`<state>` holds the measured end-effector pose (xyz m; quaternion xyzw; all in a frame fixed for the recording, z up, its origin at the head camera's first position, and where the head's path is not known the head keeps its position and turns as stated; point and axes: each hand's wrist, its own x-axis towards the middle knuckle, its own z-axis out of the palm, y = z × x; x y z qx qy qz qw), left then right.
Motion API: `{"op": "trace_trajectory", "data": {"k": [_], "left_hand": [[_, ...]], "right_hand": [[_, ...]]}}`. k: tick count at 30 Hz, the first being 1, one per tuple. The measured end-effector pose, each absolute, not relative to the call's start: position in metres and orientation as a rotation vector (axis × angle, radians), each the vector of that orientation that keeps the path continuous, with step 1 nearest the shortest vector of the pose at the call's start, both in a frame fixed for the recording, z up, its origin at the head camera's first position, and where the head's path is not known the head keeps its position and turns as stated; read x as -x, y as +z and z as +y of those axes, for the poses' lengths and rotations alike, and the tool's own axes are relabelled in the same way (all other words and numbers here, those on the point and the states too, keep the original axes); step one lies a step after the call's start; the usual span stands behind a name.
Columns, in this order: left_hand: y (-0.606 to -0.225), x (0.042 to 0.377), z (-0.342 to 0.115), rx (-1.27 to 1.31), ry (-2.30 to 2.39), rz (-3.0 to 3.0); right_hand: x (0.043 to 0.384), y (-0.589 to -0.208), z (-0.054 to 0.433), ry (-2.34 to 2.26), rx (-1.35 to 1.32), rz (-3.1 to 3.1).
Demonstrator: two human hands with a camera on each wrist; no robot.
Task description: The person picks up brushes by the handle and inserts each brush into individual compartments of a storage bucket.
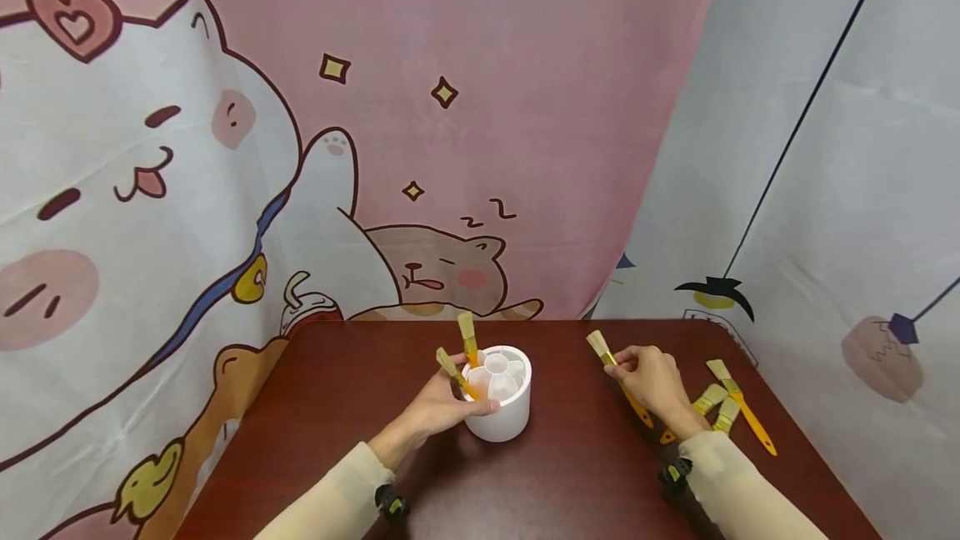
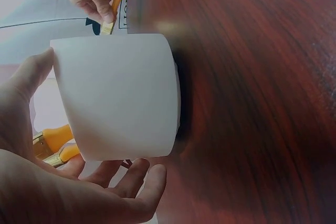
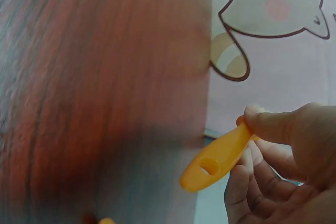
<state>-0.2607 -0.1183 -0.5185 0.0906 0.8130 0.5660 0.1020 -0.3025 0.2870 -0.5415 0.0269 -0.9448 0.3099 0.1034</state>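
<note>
A round white organizer (image 1: pixel 498 423) with several compartments stands on the table. My left hand (image 1: pixel 437 402) grips its left side, thumb near the front rim; the left wrist view shows the fingers around the white wall (image 2: pixel 115 98). Two paintbrushes, one farther back (image 1: pixel 467 332) and one nearer (image 1: pixel 448 363), stand bristles up in its left compartments, tilted left. To the right, my right hand (image 1: pixel 654 379) pinches another paintbrush (image 1: pixel 600 346) between thumb and fingers, bristles pointing up and left. In the right wrist view its yellow handle (image 3: pixel 223 153) with a hanging hole shows below the thumb.
Several loose paintbrushes lie on the table's right side, one (image 1: pixel 742 411) apart near the edge, others partly hidden behind the right wrist. The dark red-brown table (image 1: pixel 360 365) meets a printed cloth curtain (image 1: pixel 555 148) at the back and sides.
</note>
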Motion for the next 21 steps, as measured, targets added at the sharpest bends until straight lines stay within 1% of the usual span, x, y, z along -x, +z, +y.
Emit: {"op": "trace_trajectory", "data": {"k": [11,21], "left_hand": [[-0.52,0.262,-0.119,-0.305,1.7,2.366],[-0.52,0.264,-0.121,-0.291,1.681,2.378]], "right_hand": [[0.289,-0.521,0.266,1.005,-0.14,-2.738],[0.279,-0.497,0.233,1.026,-0.241,-2.693]]}}
